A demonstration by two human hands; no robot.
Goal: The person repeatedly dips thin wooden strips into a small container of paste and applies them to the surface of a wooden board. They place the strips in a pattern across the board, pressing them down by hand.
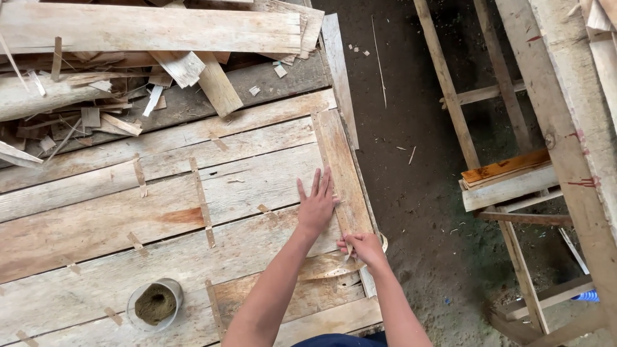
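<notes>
Two bare arms come up from the bottom edge of the picture and reach over a wide sheet of pale wood veneer (160, 218) that lies flat on a work surface. The left hand (316, 207) is fully open, the palm pressed down on the veneer and the fingers (315, 183) spread and pointing away from the person; it grips nothing, it only lies on the wood just beside a narrow veneer strip (340, 170) that runs along the right edge of the sheet. The left forearm is stretched out almost straight, slanting from the lower middle toward the upper right. The right hand (363, 247) is closer to the body and is curled into a loose fist at the near end of the same strip, where a curved piece of veneer (331, 266) bends under it; the fingers are closed around something thin and small, but I cannot tell what it is. The right wrist is bent a little inward, so the two hands are near each other, the right one just below the left one. Short pieces of tape (204, 212) cross the seams of the sheet. A round container with brown stuff inside (155, 303) stands on the sheet near the lower left, well apart from both hands. Loose wood scraps (96, 96) are piled at the far side, and wooden frames (514, 173) stand on the dirt floor (411, 193) to the right.
</notes>
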